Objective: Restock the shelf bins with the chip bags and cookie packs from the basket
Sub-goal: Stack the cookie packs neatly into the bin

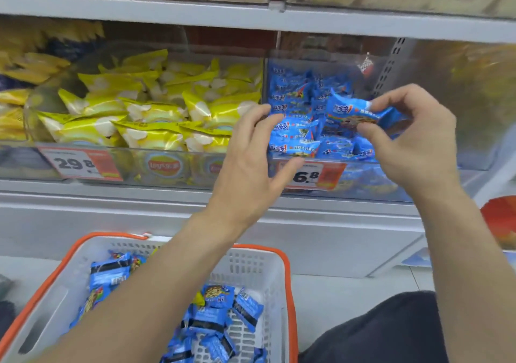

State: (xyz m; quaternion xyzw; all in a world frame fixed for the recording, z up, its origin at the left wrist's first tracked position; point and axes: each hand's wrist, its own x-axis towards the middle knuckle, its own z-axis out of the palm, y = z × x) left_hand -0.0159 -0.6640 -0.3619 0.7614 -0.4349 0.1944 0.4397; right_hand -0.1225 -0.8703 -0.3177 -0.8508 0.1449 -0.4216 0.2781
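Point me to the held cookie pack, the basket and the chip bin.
held cookie pack (344, 109): head view, blue front face left of the pinching fingers.
basket (252, 265): head view, bare white far wall.
chip bin (134, 167): head view, clear front wall.

Pretty bright, even store lighting from overhead, no hard shadows anywhere. The clear bin fronts throw a hazy glare, so the stuff behind them looks washed out. The yellow chip bags have shiny highlights on the foil. Whole frame is a bit soft; the top shelf and far right edge are properly blurry. Wide-angle lens bends the shelf lines toward the sides.
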